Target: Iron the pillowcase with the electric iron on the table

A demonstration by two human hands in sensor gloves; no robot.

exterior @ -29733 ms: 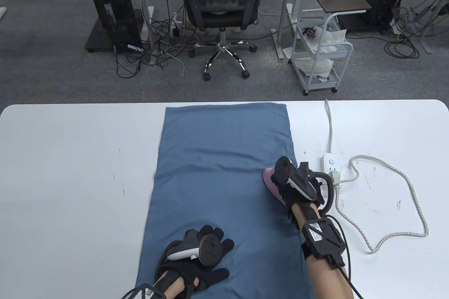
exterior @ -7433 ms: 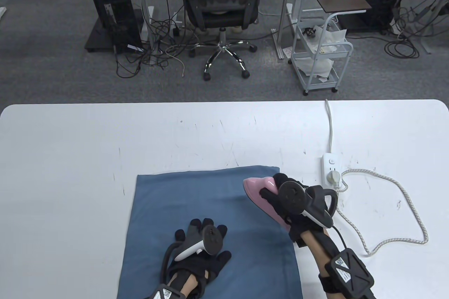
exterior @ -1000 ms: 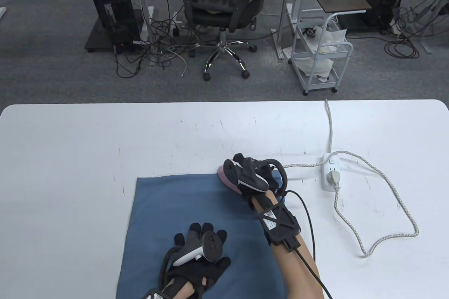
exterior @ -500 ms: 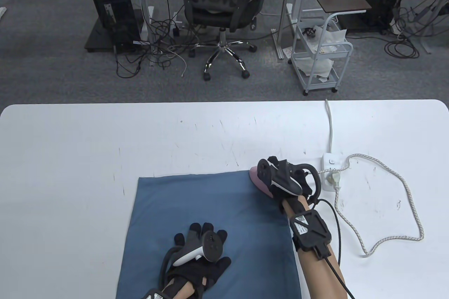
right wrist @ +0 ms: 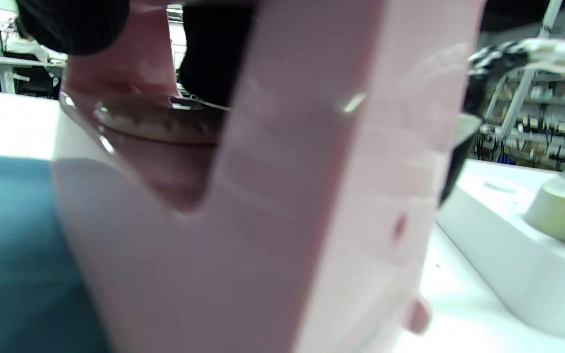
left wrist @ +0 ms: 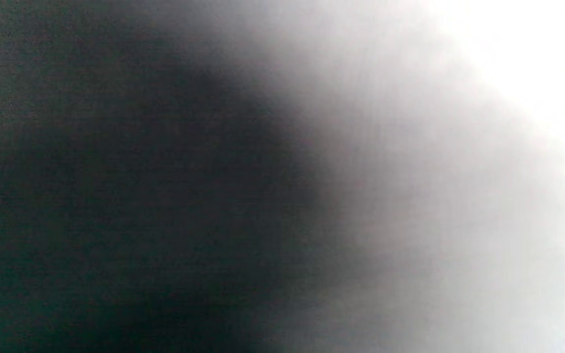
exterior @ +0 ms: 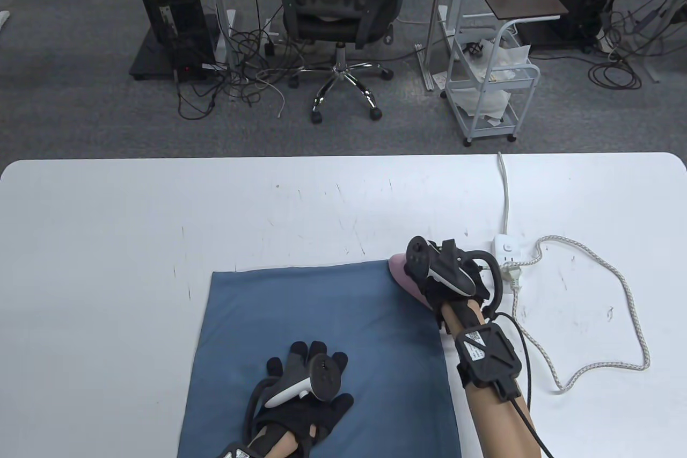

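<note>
— What's the left hand (exterior: 300, 391) doing?

— Resting flat on the near part of the folded blue pillowcase (exterior: 322, 318), fingers spread, pinning it to the table (exterior: 107, 243).

— And the right hand (exterior: 448, 278)?

— Fingers wrapped round the handle of the pink iron (exterior: 405, 278), at the cloth's far right corner, just beside the power strip (exterior: 504, 251). Mid-pass, I'd judge — next, a slow stroke down the right edge, cord kept clear.

Black gloved fingers (right wrist: 71, 24) hang in at the top edge, wrapped about the handle of a glossy pink plastic iron (right wrist: 272, 196) whose body fills the space below them. Down to the fingers' left lies flat blue cloth (right wrist: 12, 255). Off to their right, a white plastic power strip (right wrist: 508, 255) sits on the white table (right wrist: 454, 318), carrying a pale round plug (right wrist: 564, 203).
</note>
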